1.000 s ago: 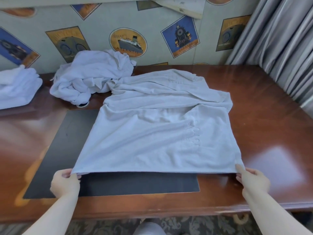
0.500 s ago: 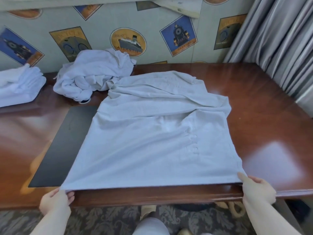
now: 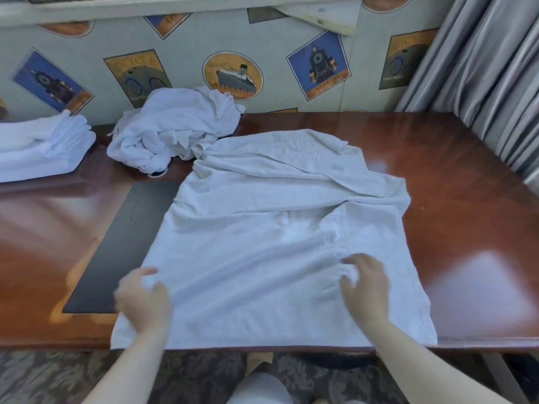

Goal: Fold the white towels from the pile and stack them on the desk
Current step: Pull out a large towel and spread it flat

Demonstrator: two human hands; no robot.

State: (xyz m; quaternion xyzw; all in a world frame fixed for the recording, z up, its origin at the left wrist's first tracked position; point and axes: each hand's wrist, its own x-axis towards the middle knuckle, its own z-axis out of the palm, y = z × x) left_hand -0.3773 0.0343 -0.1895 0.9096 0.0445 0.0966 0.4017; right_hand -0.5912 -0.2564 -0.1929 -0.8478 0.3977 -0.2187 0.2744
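White towel (image 3: 262, 243) spread on desk (image 3: 466, 199) | both hands on it

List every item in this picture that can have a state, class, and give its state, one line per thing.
spread towel: laid out on the desk, rumpled at its far end, near edge at the desk's front.
towel pile: crumpled, unfolded.
folded towels: stacked at far left.
left hand: on the towel; blurred.
right hand: on the towel; blurred.
black mat: flat, partly covered.
curtain: drawn, hanging.
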